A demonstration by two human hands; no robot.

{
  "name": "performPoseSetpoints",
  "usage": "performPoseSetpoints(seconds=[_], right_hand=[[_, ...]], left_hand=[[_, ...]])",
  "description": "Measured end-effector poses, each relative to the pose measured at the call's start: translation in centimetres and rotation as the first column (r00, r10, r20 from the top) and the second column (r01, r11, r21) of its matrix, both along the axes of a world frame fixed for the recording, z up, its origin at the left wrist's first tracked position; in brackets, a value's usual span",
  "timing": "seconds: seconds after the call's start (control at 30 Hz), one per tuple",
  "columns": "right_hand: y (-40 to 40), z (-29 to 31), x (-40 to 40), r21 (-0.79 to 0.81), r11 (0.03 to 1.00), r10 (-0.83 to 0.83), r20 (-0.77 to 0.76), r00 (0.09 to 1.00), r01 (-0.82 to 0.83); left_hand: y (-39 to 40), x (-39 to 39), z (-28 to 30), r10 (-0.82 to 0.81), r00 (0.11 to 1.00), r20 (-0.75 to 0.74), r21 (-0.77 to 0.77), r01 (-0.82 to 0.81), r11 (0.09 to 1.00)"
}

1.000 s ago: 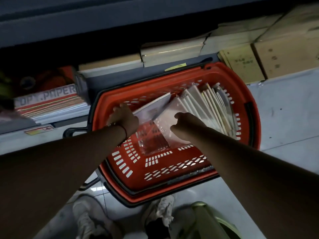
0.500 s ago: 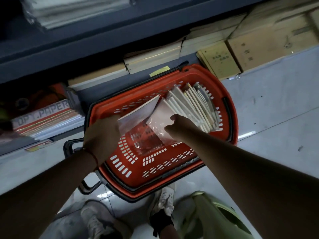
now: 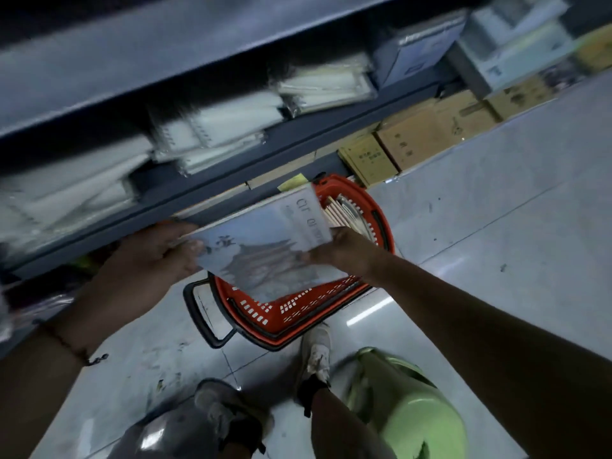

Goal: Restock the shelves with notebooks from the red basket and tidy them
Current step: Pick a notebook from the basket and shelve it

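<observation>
As I watched the head camera feed, both hands held one notebook [image 3: 265,246] flat above the red basket [image 3: 298,309], cover up, close under the front edge of the grey shelf [image 3: 231,167]. The left hand [image 3: 149,256] gripped the notebook's left edge, thumb on the cover and fingers curled underneath. The right hand [image 3: 344,250] held the opposite edge, fingers wrapped round it. The cover showed a pale drawing of a tiered building and some lettering I could not read through the blur.

The red basket stood on the grey floor [image 3: 480,243] directly below the notebook, its black handle [image 3: 202,313] folded out to the left. More notebooks [image 3: 344,210] stood on edge, packed together, at the basket's far end. On the shelf above lay stacks of wrapped spiral notebooks [image 3: 205,137], some apparently askew. Brown cardboard boxes [image 3: 424,134] sat on the floor beneath the shelving, to the right of the basket.

Nearest the camera I saw the person's two shoes [image 3: 316,352] and a green stool [image 3: 410,409] beside the right leg. A thin bracelet [image 3: 82,352] circled the left wrist.
</observation>
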State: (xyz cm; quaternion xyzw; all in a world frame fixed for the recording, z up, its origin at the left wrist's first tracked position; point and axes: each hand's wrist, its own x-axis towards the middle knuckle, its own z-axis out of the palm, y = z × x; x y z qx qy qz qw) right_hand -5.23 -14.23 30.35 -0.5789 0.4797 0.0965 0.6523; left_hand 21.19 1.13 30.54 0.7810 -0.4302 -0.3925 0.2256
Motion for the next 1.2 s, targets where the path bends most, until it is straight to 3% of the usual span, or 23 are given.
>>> performPoseSetpoints(seconds=[0.3, 0.5, 0.7, 0.97, 1.2], right_hand=[[6.1, 17.0, -1.8, -0.050, 0.981, -0.176, 0.172, 0.969, 0.187], [9.3, 25.5, 0.1, 0.021, 0.952, -0.294, 0.324, 0.899, 0.304], [10.9, 34.0, 4.8, 0.047, 0.941, -0.321, 0.436, 0.841, 0.335], [15.3, 44.6, 9.6, -0.186, 0.959, -0.070, 0.578, 0.813, 0.214], [19.6, 52.2, 13.0, -0.490, 0.852, 0.216, 0.647, 0.732, 0.182]], left_hand=[[2.7, -2.5, 19.0, 0.213, 0.921, -0.326, -0.232, -0.296, 0.926], [6.7, -3.6, 25.6, 0.196, 0.870, -0.452, -0.157, -0.295, 0.943], [10.0, -3.0, 31.7, 0.315, 0.698, -0.643, -0.151, -0.518, 0.842], [14.8, -0.1, 41.5, 0.341, 0.663, -0.666, -0.361, -0.687, 0.631], [18.4, 2.3, 49.2, 0.360, 0.553, -0.751, -0.434, -0.825, 0.362]])
